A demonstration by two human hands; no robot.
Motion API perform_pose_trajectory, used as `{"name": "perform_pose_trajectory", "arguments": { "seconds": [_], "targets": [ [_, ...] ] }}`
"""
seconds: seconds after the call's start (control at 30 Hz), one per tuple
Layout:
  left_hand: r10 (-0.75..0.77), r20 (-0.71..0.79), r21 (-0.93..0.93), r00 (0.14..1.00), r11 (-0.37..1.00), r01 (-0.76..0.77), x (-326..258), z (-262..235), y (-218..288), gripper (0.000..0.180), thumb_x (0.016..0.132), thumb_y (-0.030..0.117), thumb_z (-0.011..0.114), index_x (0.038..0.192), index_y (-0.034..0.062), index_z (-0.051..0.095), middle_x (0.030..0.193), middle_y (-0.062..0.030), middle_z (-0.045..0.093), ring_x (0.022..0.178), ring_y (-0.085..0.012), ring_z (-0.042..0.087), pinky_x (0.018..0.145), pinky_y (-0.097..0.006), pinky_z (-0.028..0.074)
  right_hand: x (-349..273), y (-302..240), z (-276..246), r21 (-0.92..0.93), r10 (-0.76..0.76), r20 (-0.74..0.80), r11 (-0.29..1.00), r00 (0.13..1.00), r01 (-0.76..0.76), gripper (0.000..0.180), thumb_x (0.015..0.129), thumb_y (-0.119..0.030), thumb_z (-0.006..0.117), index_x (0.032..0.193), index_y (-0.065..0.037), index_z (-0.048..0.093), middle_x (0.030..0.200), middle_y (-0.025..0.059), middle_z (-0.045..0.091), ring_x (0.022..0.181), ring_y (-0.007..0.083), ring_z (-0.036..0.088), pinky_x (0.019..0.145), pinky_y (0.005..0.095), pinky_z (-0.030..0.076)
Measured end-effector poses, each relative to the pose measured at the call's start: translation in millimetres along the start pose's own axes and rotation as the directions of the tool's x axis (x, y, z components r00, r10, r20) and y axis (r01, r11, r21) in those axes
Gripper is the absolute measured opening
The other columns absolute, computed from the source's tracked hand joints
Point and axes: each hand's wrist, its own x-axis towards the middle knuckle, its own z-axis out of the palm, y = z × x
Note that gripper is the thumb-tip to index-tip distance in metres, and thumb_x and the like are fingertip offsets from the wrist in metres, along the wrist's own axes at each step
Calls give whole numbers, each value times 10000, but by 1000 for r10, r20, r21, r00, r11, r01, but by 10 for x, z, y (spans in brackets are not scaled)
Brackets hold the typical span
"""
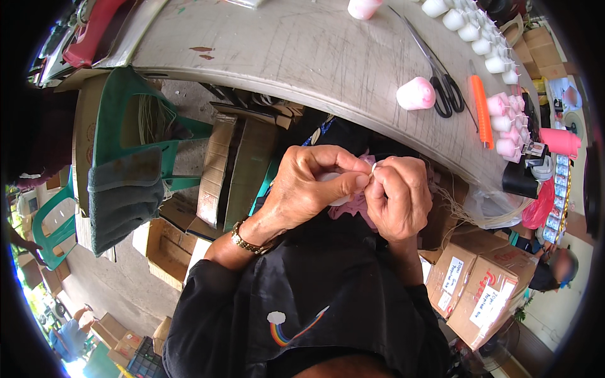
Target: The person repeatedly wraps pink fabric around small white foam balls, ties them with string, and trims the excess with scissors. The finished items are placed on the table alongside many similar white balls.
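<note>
Both hands are together over my lap, just off the table's near edge. My left hand (309,179) is closed around a white candle (341,201), mostly hidden behind the fingers. Its thumb and forefinger meet at a short white wick (374,168). Pressed close beside it, my right hand (400,196) pinches the same wick between thumb and fingertips. Beneath the hands a pink cloth (357,211) partly shows. On the table beyond stand a pink-and-white candle (416,94) and black-handled scissors (445,94) lying with their blades pointing away.
An orange cutter knife (481,113) lies right of the scissors. Rows of white candles (469,31) and a cluster of pink ones (508,126) line the table's right side. A green chair (126,135) stands at left; cardboard boxes (482,283) sit at lower right.
</note>
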Motion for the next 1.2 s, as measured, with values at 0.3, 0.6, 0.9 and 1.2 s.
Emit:
{"name": "perform_pose_trajectory", "arguments": {
  "seconds": [0.3,0.6,0.9,1.2],
  "targets": [
    [-7,50,75,999,997,3,10,-19,1,84,852,42,726,904,-19,701,740,-36,658,669,-76,593,946,-286,444,-27,55,-24,-9,-81,11,997,997,81,165,817,30,658,971,67,611,919,151,599,723,253,607,594,367,476],
    [469,168,510,867,712,-483,17,18,-74,182,847,-21,648,1018,24,692,797,-82,674,620,-173,645,631,-268,513,-18,59,-10,-121,-30,-42,992,999,25,57,848,30,589,902,41,575,857,128,575,677,245,582,565,361,468],
    [105,27,395,994,912,-107,-105,-22,53,224,862,6,625,1078,8,687,661,-4,606,652,-65,577,1088,-379,386,17,38,-239,146,309,5,941,951,-306,157,812,103,569,950,29,555,877,143,592,717,235,604,634,331,517],
    [70,9,292,998,954,-69,-95,18,41,204,882,23,633,1078,-7,681,673,7,609,655,-49,558,1090,-368,382,-9,-87,-117,33,146,7,989,989,-146,163,822,41,689,973,18,633,945,121,646,750,242,610,612,337,484]
  ]
}}
